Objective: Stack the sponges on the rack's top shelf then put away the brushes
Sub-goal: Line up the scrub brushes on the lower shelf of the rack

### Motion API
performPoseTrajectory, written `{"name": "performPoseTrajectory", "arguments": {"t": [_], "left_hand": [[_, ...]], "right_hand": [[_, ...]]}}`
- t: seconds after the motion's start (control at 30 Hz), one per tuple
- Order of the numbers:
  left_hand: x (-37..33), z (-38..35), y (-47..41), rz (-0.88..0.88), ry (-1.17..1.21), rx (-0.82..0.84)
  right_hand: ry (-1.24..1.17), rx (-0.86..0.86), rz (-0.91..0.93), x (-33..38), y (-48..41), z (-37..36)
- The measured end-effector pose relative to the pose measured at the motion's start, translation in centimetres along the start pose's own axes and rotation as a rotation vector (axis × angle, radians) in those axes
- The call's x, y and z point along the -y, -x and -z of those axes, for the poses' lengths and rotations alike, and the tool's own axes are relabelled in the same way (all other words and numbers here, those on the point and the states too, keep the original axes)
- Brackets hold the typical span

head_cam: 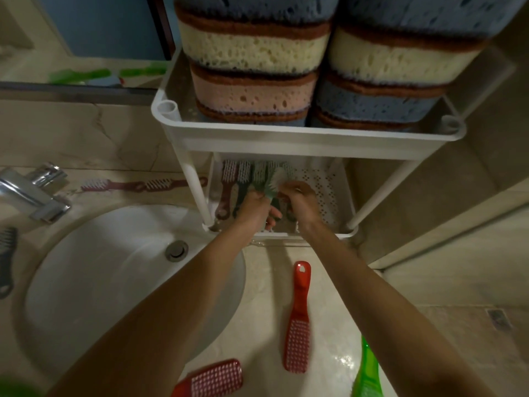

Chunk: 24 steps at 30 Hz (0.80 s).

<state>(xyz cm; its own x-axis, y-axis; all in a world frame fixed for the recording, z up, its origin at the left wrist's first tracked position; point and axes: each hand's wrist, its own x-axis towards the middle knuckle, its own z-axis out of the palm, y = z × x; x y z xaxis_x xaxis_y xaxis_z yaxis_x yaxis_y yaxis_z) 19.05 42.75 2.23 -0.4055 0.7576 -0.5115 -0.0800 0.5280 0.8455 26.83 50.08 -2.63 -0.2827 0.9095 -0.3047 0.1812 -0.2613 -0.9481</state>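
Head view is showing the left hand curling its fingers round a green brush inside the rack, on its lower shelf, while the right hand is pinching the bristled end.

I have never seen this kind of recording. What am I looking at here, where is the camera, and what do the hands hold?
There is no machine: a person wears one camera on the head, looking forward and down. The left hand grips a pale green brush over the rack's lower shelf, where other brushes lie. The right hand is at its bristle end; blur hides its grip. The top shelf holds stacked sponges. A red brush lies on the counter beside the sink.
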Motion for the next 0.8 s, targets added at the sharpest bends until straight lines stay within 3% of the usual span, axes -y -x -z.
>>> {"name": "performPoseTrajectory", "arguments": {"t": [0.17, 0.27, 0.4, 0.57, 0.8], "left_hand": [[-0.2, -1.2, -0.3, 0.007, -0.052, 0.104], [0.1, -1.2, -1.0, -0.044, -0.145, 0.153], [1.0, -0.6, -2.0, -0.153, -0.264, 0.068], [2.7, -0.2, -2.3, -0.249, -0.652, 0.091], [3.1, -0.2, -2.5, -0.202, -0.675, 0.184]], "right_hand": [[-0.276, 0.048, -0.128, 0.2, -0.5, 1.3], [-0.315, -0.052, -0.214, 0.8, -2.1, 1.9], [-0.016, -0.269, -0.137, 1.0, -4.6, 2.8], [0.482, -0.329, -0.057, 0.1, -5.9, 2.7], [0.563, -0.335, 0.043, -0.1, -6.2, 2.0]]}}
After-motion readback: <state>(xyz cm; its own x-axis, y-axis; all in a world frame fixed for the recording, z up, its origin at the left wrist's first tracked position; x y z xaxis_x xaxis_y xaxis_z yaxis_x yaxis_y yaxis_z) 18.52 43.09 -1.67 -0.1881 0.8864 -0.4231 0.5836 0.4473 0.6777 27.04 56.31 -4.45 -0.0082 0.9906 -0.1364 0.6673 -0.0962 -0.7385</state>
